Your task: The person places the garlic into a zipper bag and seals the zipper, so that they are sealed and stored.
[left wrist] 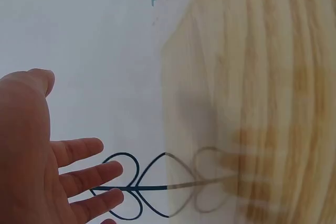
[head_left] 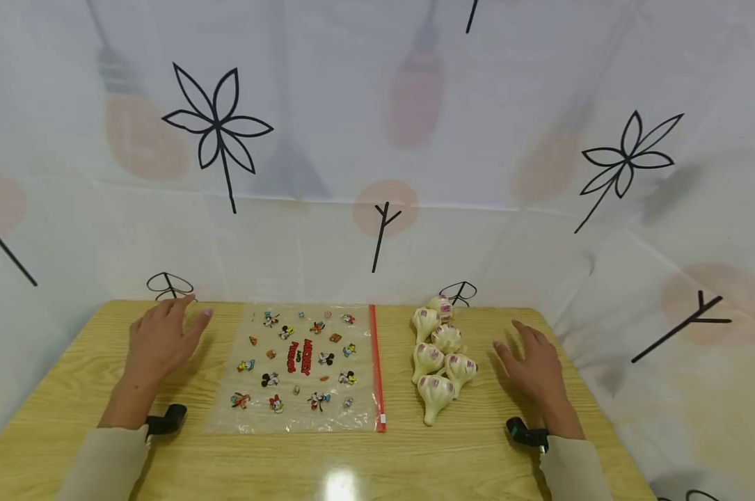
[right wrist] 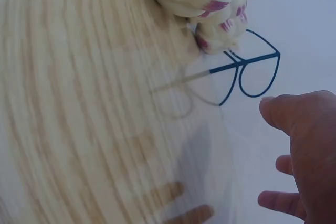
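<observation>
A clear zip bag [head_left: 296, 376] printed with small cartoon figures lies flat on the table, its red slider edge facing right. Just right of it sits a cluster of several garlic bulbs [head_left: 436, 393], cream with purple marks; some also show at the top of the right wrist view as garlic [right wrist: 220, 30]. My left hand [head_left: 161, 341] hovers left of the bag, fingers extended and holding nothing; in the left wrist view its fingers are spread. Right of the garlic, my right hand [head_left: 530, 365] is held apart from it, fingers loosely extended with nothing in them.
The wooden table [head_left: 277, 466] has a glossy surface that reflects light near its front. A white cloth backdrop [head_left: 314, 243] with black plant drawings rises behind the table and along its sides. Dark wrist-worn devices sit on both wrists.
</observation>
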A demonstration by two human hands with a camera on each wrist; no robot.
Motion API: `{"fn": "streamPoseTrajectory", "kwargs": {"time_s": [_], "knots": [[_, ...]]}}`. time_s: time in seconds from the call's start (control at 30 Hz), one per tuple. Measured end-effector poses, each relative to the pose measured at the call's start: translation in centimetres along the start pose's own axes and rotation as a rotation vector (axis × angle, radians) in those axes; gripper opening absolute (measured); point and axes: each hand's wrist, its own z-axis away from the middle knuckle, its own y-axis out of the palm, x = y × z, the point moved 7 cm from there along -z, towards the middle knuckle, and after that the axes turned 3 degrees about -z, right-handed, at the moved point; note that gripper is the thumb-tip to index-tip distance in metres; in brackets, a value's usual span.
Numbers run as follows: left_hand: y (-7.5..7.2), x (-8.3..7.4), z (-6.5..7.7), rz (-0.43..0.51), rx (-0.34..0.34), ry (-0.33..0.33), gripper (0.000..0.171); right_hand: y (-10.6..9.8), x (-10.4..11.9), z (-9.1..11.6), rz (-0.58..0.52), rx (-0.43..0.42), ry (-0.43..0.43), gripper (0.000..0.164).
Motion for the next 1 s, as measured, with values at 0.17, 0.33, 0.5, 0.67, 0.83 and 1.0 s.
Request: {"fn": "streamPoseTrajectory", "kwargs": {"time_s": [0.17, 0.33, 0.5, 0.67, 0.83, 1.0], "knots": [[-0.2, -1.2, 0.0, 0.016, -0.020, 0.019, 0.070, -0.3, 0.6, -0.2, -0.028, 0.002, -0.021, 0.072], [-0.2, -2.6, -0.1, 0.026, -0.019, 0.034, 0.069, -0.4, 1.0, -0.3, -0.047, 0.012, -0.004, 0.072], [0.2, -4.6, -0.2, 0.061, 0.007, 0.063, 0.067, -0.5, 1.6, -0.2, -0.058, 0.028, 0.015, 0.072], [0.4, -7.0, 0.0, 0.111, 0.028, 0.085, 0.065, -0.6, 1.9, -0.1, -0.068, 0.055, 0.030, 0.073], [1.1, -8.7, 0.2, 0.124, 0.035, 0.107, 0.063, -0.5, 2.2, -0.1, -0.077, 0.082, 0.039, 0.074], [2.1, -9.9, 0.5, 0.123, 0.045, 0.113, 0.060, -0.3, 2.6, -0.3, -0.107, 0.126, 0.034, 0.075]]}}
